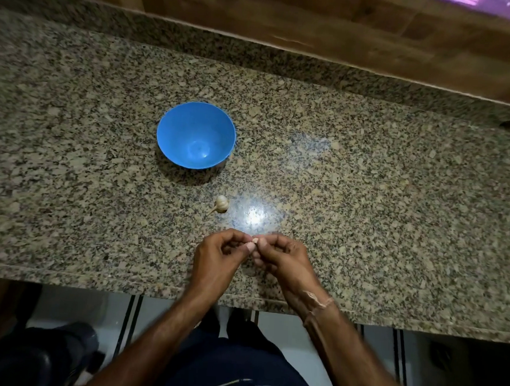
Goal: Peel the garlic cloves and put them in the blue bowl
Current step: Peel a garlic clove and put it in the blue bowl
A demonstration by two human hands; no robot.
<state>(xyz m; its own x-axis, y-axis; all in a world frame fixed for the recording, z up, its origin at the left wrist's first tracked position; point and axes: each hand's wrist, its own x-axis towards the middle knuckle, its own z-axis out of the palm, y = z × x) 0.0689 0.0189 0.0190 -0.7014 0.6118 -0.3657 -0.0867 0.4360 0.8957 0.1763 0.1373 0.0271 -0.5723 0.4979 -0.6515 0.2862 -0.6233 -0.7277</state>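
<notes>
A blue bowl point(196, 135) stands on the speckled granite counter point(367, 184), and nothing shows inside it. A small garlic bulb point(220, 204) with a short stem lies on the counter below and right of the bowl. Close to the counter's front edge, my left hand point(217, 257) and my right hand point(285, 262) meet fingertip to fingertip. Both pinch a small garlic clove point(255, 240) between thumbs and fingers. Most of the clove is hidden by the fingertips.
A wooden wall panel point(347, 28) runs along the back of the counter. A bright light reflection point(253, 218) glares on the granite right of the bulb. Below the counter edge are a tiled floor and a dark object point(35, 355) at lower left.
</notes>
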